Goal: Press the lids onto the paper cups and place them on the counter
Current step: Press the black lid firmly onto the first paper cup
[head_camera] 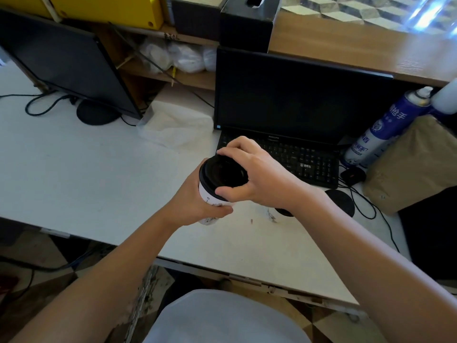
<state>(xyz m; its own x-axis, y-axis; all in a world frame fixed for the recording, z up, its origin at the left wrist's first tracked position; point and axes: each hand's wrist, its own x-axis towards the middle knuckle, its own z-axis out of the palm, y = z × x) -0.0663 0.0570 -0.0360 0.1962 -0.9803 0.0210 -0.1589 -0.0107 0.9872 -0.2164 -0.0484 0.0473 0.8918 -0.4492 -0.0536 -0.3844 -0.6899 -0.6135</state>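
Left hand (195, 206) is gripping the paper cup (206, 193), right hand (257, 180) fingers are clamping the lid (222, 173) on; set-down not yet done.

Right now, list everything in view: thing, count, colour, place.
desk: 1, white, foreground
cup: 1, white, held above the desk
lid: 1, black, on the cup
monitors: 2, black, left and middle
counter: 1, wooden, behind the middle monitor
keyboard: 1, black, before the middle monitor
spray can: 1, blue and white, right of the keyboard
plastic bag: 1, whitish, between the monitors
sack: 1, brown, far right
disc: 1, black, on the desk right of the right wrist
box: 1, black, on the counter
left hand: grips the cup's side
right hand: fingers curled round the lid
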